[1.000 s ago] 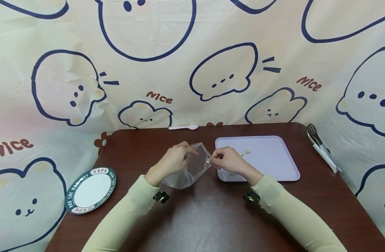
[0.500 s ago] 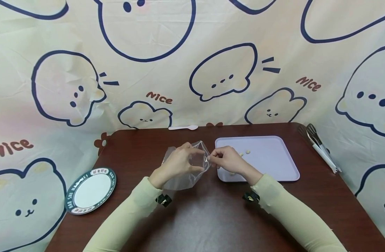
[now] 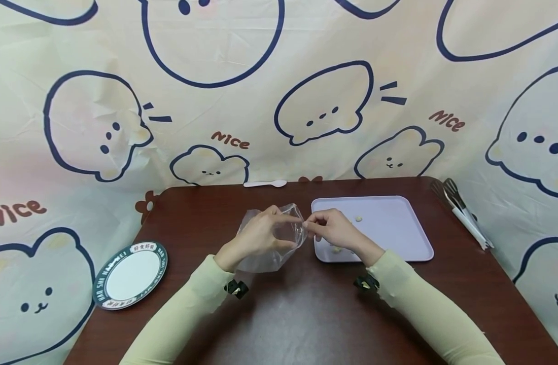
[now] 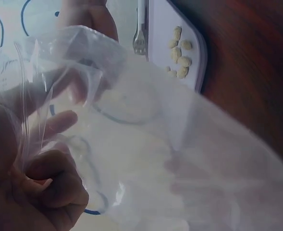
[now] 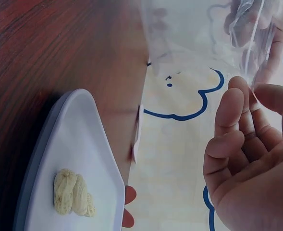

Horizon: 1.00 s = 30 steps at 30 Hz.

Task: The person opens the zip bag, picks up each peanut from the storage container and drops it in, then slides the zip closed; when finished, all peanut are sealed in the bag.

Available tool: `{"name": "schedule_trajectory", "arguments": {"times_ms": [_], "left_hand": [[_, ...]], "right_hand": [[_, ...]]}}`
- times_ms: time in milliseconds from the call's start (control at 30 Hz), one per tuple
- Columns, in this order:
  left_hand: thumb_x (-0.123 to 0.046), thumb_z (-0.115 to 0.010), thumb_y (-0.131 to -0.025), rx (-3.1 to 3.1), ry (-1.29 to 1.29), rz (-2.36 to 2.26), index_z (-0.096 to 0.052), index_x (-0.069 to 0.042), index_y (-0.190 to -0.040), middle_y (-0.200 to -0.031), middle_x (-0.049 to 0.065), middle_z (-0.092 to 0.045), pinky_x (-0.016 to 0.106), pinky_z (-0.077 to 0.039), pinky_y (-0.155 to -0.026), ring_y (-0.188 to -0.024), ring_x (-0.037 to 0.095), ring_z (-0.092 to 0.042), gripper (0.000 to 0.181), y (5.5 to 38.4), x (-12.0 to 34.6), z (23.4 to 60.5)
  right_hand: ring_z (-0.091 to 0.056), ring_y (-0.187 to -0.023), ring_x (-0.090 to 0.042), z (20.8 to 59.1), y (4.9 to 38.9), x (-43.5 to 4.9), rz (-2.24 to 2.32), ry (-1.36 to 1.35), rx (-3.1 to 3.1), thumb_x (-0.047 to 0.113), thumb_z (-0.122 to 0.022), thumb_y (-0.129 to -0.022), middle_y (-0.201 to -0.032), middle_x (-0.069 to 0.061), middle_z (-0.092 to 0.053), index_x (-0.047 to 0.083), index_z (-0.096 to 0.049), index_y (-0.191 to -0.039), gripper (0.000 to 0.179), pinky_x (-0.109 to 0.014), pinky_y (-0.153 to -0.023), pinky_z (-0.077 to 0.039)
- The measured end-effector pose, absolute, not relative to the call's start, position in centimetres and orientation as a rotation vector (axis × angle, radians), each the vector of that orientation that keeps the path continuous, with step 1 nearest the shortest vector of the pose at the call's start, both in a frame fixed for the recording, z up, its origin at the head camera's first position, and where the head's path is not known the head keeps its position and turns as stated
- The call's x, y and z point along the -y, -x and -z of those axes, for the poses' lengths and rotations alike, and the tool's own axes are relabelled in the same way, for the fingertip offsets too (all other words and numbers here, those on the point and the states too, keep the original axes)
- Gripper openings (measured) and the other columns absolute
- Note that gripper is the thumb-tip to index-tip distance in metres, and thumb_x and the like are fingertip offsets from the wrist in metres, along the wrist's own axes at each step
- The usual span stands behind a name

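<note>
A clear plastic bag (image 3: pixel 263 262) is stretched between my two hands above the table, its mouth facing right. My left hand (image 3: pixel 260 234) holds it on the left, index finger and thumb spread apart at the mouth, with other fingers (image 4: pixel 59 190) curled against the film in the left wrist view. At the mouth's right edge, my right hand (image 3: pixel 337 230) pinches the plastic between thumb and index finger. Under that hand lies a pale lilac tray (image 3: pixel 393 228). Several peanuts in their shells (image 4: pixel 178 52) rest on it, partly covered by my right hand in the head view.
A white plate with a green rim (image 3: pixel 160 261) lies at the table's left edge. On the right edge rests a whisk (image 3: pixel 452 192) among white-handled tools (image 3: pixel 473 228). A white plastic utensil (image 3: pixel 265 184) lies along the back edge, before a printed cloth (image 3: pixel 324 30).
My left thumb and index finger have spread apart at the bag's mouth, and the hand has shifted slightly right. My right hand has stayed at the bag's edge. The tray and plate have not moved.
</note>
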<state>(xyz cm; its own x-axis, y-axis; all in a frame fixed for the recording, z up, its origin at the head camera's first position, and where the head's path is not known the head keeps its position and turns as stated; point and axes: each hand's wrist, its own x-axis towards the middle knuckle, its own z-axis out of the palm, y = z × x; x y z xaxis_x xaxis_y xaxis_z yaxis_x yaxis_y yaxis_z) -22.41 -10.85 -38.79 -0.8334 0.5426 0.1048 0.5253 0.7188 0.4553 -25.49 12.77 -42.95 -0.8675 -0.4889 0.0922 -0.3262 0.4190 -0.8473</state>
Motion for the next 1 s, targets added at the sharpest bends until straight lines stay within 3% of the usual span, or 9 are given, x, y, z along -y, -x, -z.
{"name": "schedule_trajectory", "arguments": {"times_ms": [267,500,633,800,1000], "left_hand": [[-0.043,-0.083,-0.079,-2.865,-0.9,-0.753,-0.063,-0.029,-0.136,-0.095,0.013,-0.054,0.024,-0.037,-0.06,-0.072,0.014,-0.041,0.062,22.4,10.9,38.9],[-0.046,-0.082,-0.079,-2.896,-0.851,-0.753,-0.06,-0.029,-0.14,-0.095,0.012,-0.052,0.025,-0.038,-0.057,-0.071,0.015,-0.042,0.067,22.5,11.2,38.7],[-0.048,-0.081,-0.079,-2.912,-0.822,-0.766,-0.058,-0.03,-0.141,-0.097,0.011,-0.052,0.026,-0.039,-0.058,-0.074,0.015,-0.045,0.069,22.7,11.4,38.7],[-0.046,-0.083,-0.079,-2.894,-0.775,-0.837,-0.055,-0.03,-0.144,-0.102,0.011,-0.054,0.027,-0.043,-0.063,-0.089,0.021,-0.054,0.072,22.9,11.7,38.8],[-0.041,-0.086,-0.077,-2.859,-0.733,-0.91,-0.053,-0.031,-0.145,-0.105,0.011,-0.055,0.029,-0.044,-0.065,-0.089,0.021,-0.051,0.077,23.0,11.7,38.8]], "right_hand": [[-0.064,-0.067,-0.028,42.9,25.5,-12.7,1.435,0.75,-2.517,0.029,-0.061,-0.1,-0.07,0.001,-0.067,0.018,-0.072,-0.079,0.026,-0.026,-0.055,-0.043],[-0.064,-0.065,-0.02,43.1,25.5,-13.3,1.448,0.738,-2.482,0.031,-0.06,-0.101,-0.081,-0.016,-0.071,0.018,-0.074,-0.093,0.021,-0.028,-0.055,-0.046],[-0.065,-0.066,-0.019,43.5,25.6,-14.4,1.399,0.741,-2.507,0.028,-0.061,-0.1,-0.081,-0.011,-0.071,0.015,-0.073,-0.095,0.018,-0.031,-0.059,-0.051],[-0.062,-0.069,-0.013,44.3,26.0,-16.1,1.227,0.805,-2.584,0.015,-0.066,-0.094,-0.08,-0.003,-0.07,0.006,-0.073,-0.097,0.012,-0.028,-0.064,-0.052],[-0.057,-0.07,-0.006,45.3,26.3,-18.2,0.932,0.842,-2.684,0.017,-0.072,-0.087,-0.076,0.01,-0.069,0.014,-0.074,-0.088,0.004,-0.026,-0.066,-0.045]]}}
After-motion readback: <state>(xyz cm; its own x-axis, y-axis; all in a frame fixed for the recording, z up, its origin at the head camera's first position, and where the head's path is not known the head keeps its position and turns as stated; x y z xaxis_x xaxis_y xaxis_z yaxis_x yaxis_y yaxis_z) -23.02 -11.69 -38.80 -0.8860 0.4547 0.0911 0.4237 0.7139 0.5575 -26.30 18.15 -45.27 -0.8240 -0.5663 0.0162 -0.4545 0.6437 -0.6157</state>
